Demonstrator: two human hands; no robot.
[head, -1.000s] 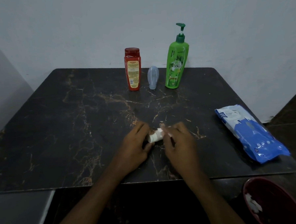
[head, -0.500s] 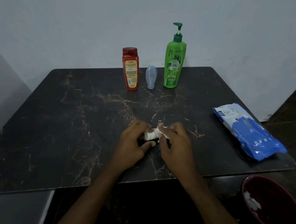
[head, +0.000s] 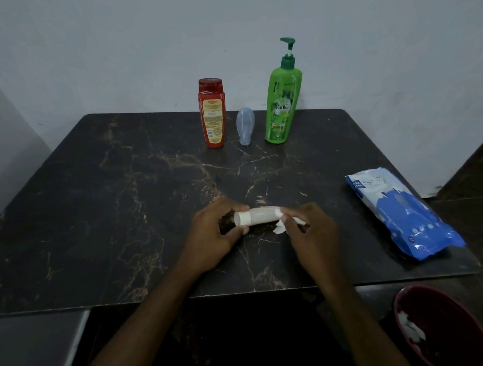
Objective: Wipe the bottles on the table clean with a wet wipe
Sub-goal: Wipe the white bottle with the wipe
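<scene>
Now your left hand [head: 215, 236] grips a white bottle [head: 260, 216] by its capped end, held sideways over the near middle of the table [head: 119, 217]. Your right hand [head: 314, 236] pinches a wipe [head: 279, 229] against the bottle's other end. Far off stand a red bottle [head: 212, 114], a grey bottle [head: 245, 126] and a green bottle [head: 282, 102]; a wipe pack [head: 401, 213] lies right.

A dark red round bin [head: 452, 321] sits low at the right, below the near edge of the table [head: 96, 218], with crumpled white scraps [head: 411, 329] lying inside by its left wall. A pale greyish wall [head: 116, 49] rises behind the table. At the lower left a flat grey surface [head: 28, 348] adjoins the table's near edge. Dark brown floor [head: 477, 198] shows at the right.
</scene>
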